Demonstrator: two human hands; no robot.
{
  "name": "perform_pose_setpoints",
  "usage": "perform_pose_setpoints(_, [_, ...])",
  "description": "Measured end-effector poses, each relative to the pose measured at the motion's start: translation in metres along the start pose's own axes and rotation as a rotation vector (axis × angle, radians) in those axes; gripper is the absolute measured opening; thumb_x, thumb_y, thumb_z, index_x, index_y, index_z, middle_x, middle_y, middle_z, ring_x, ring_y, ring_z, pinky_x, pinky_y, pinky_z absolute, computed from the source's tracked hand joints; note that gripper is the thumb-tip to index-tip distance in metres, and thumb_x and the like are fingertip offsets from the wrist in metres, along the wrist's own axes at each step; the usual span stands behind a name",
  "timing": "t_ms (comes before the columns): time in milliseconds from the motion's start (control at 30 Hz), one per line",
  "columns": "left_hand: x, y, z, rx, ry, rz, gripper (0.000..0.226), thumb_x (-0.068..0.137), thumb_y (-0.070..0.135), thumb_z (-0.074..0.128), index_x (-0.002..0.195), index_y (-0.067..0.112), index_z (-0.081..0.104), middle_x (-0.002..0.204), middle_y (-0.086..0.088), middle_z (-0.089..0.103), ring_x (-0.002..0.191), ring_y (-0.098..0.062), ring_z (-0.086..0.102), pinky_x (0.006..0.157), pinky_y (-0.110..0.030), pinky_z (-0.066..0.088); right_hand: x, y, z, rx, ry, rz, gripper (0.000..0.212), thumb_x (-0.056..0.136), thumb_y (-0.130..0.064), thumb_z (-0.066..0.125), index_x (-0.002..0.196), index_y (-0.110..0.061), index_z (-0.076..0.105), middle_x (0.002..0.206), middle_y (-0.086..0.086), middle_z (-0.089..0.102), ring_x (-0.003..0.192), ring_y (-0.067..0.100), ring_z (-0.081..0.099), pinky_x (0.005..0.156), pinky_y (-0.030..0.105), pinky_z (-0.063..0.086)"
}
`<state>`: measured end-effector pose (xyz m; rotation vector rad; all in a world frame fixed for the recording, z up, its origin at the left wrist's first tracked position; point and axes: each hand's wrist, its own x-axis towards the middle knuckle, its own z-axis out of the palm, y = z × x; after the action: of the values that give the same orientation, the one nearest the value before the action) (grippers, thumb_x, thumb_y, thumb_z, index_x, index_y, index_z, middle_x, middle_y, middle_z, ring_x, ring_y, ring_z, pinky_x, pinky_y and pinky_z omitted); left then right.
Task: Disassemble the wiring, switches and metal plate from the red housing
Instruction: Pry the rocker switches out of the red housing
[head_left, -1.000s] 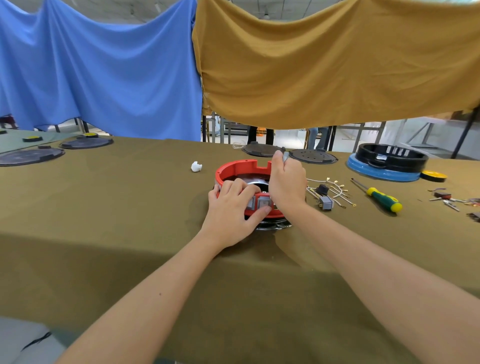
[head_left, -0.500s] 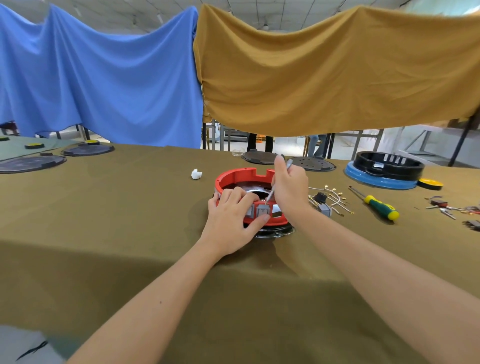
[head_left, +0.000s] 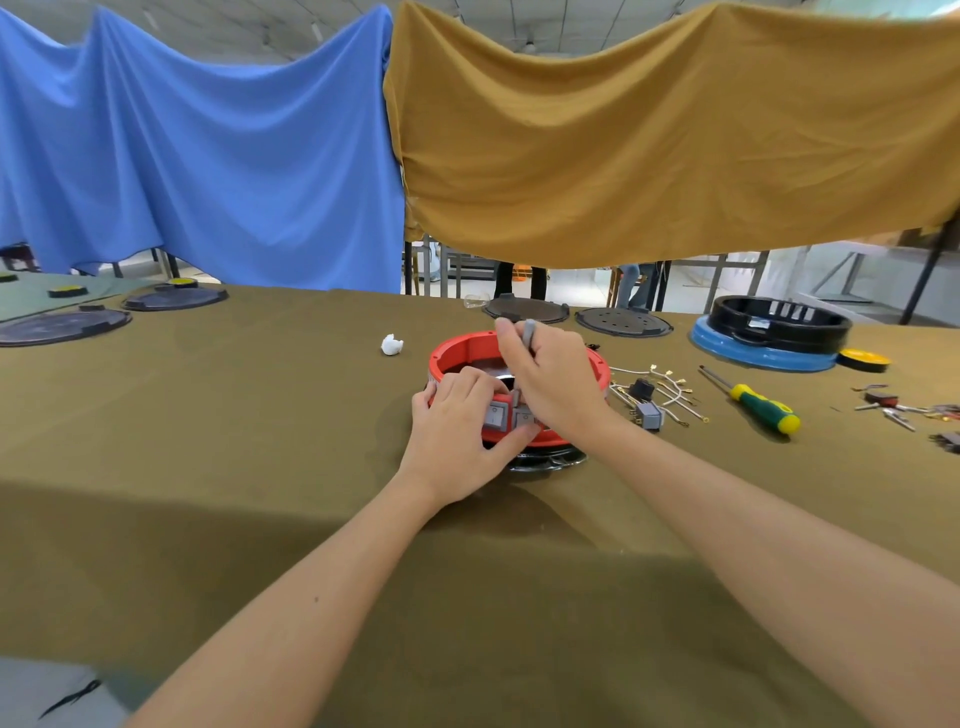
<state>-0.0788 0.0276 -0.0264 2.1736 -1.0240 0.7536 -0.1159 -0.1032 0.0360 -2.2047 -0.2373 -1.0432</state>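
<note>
Two hands, the left hand (head_left: 457, 436) and the right hand (head_left: 556, 379), work at one red housing (head_left: 457, 348), which carries two grey switches (head_left: 496, 415). One screwdriver (head_left: 753, 402) lies at the right. Four dark round plates (head_left: 62, 326) sit along the far edge of the tabletop (head_left: 208, 441). Two cloths hang behind, one blue cloth (head_left: 208, 156) and one ochre cloth (head_left: 649, 145).

Your two bare forearms and hands, seen from your own head.

Your left hand (head_left: 457, 436) and right hand (head_left: 556, 379) wear no gloves, rings or watch, and your wrists carry no strap or band. Both forearms are uncovered all the way to the bottom edge of the view, so no sleeve or cuff shows on either arm. Your nails look short and plain. One small dark mole sits on your left forearm.
</note>
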Motion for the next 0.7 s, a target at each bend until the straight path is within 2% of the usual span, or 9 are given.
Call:
perform_pose_setpoints(100, [0.000, -0.001, 0.001, 0.008, 0.000, -0.002, 0.049, 0.086, 0.070, 0.045, 0.108, 0.028, 0.053, 0.109, 0.014, 0.050, 0.107, -0.007, 0.045, 0.102, -0.041, 0.034, 0.006, -0.002, 0.001, -0.029, -0.025, -0.004, 0.051, 0.105, -0.023, 0.046, 0.056, -0.014, 0.041, 0.048, -0.004, 0.036, 0.043, 0.009, 0.036, 0.047, 0.021, 0.032])
perform_pose_setpoints(267, [0.002, -0.001, 0.001, 0.002, -0.002, -0.008, 0.057, 0.084, 0.073, 0.043, 0.116, 0.027, 0.053, 0.110, 0.016, 0.049, 0.107, -0.005, 0.042, 0.102, -0.043, 0.034, 0.021, -0.009, 0.005, -0.214, -0.232, 0.016, 0.051, 0.107, -0.026, 0.038, 0.059, -0.008, 0.045, 0.051, 0.003, 0.036, 0.044, 0.016, 0.033, 0.047, 0.030, 0.032])
perform_pose_setpoints(367, [0.002, -0.001, 0.001, -0.004, -0.012, -0.015, 0.062, 0.083, 0.074, 0.042, 0.123, 0.028, 0.053, 0.115, 0.015, 0.051, 0.111, -0.005, 0.042, 0.104, -0.043, 0.034, 0.028, -0.011, 0.009, -0.388, -0.358, 0.085, 0.050, 0.107, -0.031, 0.031, 0.064, -0.011, 0.041, 0.060, 0.001, 0.041, 0.050, 0.011, 0.035, 0.049, 0.024, 0.029])
perform_pose_setpoints(433, [0.002, -0.001, 0.000, 0.000, -0.016, -0.018, 0.063, 0.083, 0.074, 0.043, 0.124, 0.028, 0.052, 0.116, 0.015, 0.050, 0.111, -0.005, 0.041, 0.104, -0.043, 0.033, 0.032, -0.009, 0.009, -0.402, -0.362, 0.154, 0.049, 0.107, -0.034, 0.029, 0.064, -0.014, 0.040, 0.064, 0.001, 0.043, 0.055, 0.009, 0.036, 0.051, 0.020, 0.029])
perform_pose_setpoints(467, [0.002, -0.001, 0.001, 0.002, -0.016, -0.020, 0.063, 0.083, 0.074, 0.043, 0.123, 0.027, 0.052, 0.116, 0.015, 0.050, 0.110, -0.005, 0.040, 0.104, -0.043, 0.033, 0.032, -0.010, 0.009, -0.381, -0.367, 0.170, 0.048, 0.107, -0.033, 0.030, 0.066, -0.011, 0.042, 0.064, 0.001, 0.043, 0.054, 0.009, 0.036, 0.049, 0.018, 0.028])
perform_pose_setpoints(533, [0.002, -0.002, 0.001, 0.007, -0.014, -0.022, 0.061, 0.082, 0.074, 0.042, 0.118, 0.026, 0.053, 0.111, 0.015, 0.048, 0.106, -0.004, 0.038, 0.103, -0.042, 0.033, 0.030, -0.011, 0.008, -0.291, -0.359, 0.151, 0.046, 0.107, -0.027, 0.034, 0.072, -0.002, 0.049, 0.058, 0.001, 0.039, 0.047, 0.010, 0.031, 0.042, 0.019, 0.030])
perform_pose_setpoints(633, [0.002, -0.003, 0.003, -0.003, -0.007, -0.019, 0.055, 0.082, 0.073, 0.043, 0.110, 0.027, 0.052, 0.106, 0.016, 0.046, 0.101, -0.002, 0.036, 0.102, -0.042, 0.033, 0.022, -0.009, 0.000, -0.053, -0.171, 0.149, 0.053, 0.106, -0.027, 0.040, 0.055, -0.012, 0.042, 0.046, -0.003, 0.032, 0.038, 0.010, 0.024, 0.040, 0.021, 0.024])
perform_pose_setpoints(700, [0.001, -0.004, 0.003, -0.013, 0.005, -0.014, 0.050, 0.083, 0.072, 0.045, 0.108, 0.029, 0.052, 0.106, 0.015, 0.046, 0.102, -0.001, 0.037, 0.102, -0.042, 0.032, 0.017, -0.003, -0.010, 0.007, -0.047, 0.155, 0.055, 0.106, -0.032, 0.040, 0.054, -0.014, 0.041, 0.046, 0.000, 0.032, 0.040, 0.013, 0.026, 0.044, 0.030, 0.027])
